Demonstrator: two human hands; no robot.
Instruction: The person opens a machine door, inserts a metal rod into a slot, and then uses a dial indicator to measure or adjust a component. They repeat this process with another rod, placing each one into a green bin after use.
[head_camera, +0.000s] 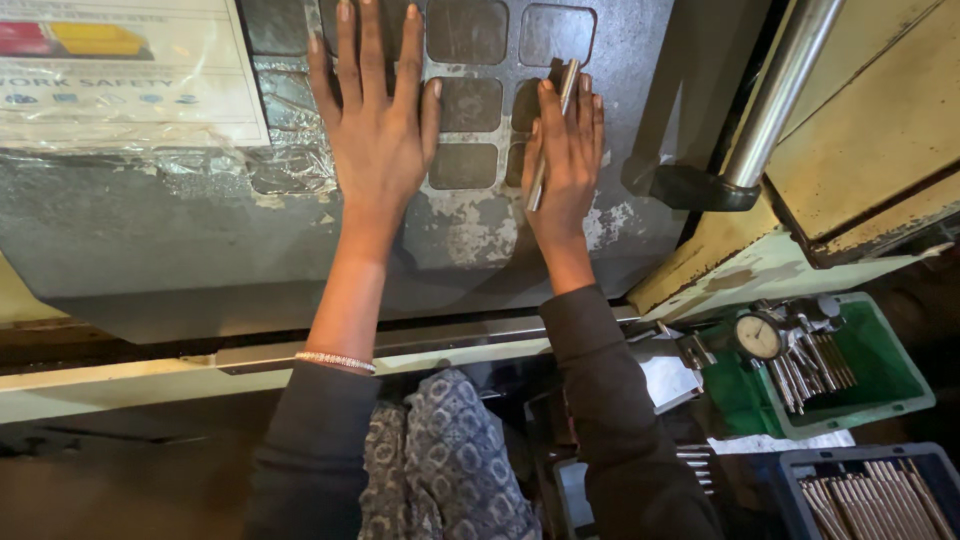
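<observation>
- The left hand (378, 125) lies flat on the grey machine control panel (180, 220), fingers spread and stretched out over the left columns of dark square push-buttons (467, 103); it grips nothing, the palm and fingertips simply bearing on the panel face.
- The right hand (566, 165) rests just right of the same button block, fingers pressed together, with a slim steel pin (552, 135) trapped against the panel.
- The pin runs slantwise under the fingers: its upper end sticks out past the fingertips toward the top-right button, its lower end shows below the thumb side near the palm. I judge it is held by flat pressure rather than a pinch, though how the thumb sits cannot be told.
- To press cleanly, it seems wise to keep the pin pinned flat so that it neither rolls off the panel nor bridges two buttons, and to press with one fingertip at a time.
- Right of the panel stands a polished steel bar (780, 95).
- Below and right of the panel, a green tray (890, 375) holds a dial gauge (758, 337) and loose pins; a blue tray (935, 465) lower still holds more pins.
</observation>
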